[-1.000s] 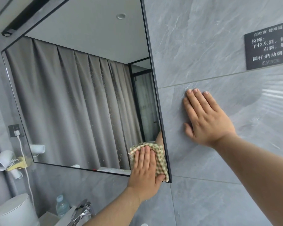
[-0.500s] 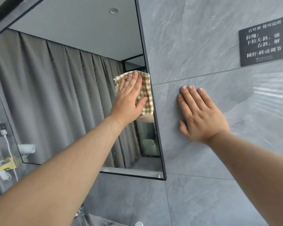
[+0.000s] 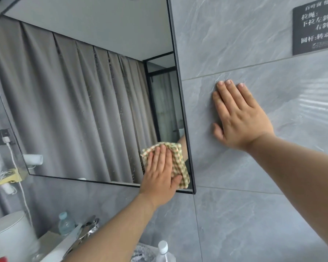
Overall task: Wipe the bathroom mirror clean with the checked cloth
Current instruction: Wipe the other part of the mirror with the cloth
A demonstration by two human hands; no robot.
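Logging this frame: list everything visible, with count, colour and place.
mirror: one, black-framed, on the wall, left
checked cloth: one, green-beige, on the mirror's lower right corner
wall tiles: grey marbled, right of and below the mirror
sign: one, black with white characters, upper right
socket: one, dark, white plug and cable, left edge
water bottles: two, clear, bottom
tap: one, chrome, lower left
container: one, white, bottom left corner
left hand: flat on the cloth
right hand: flat on the tiles
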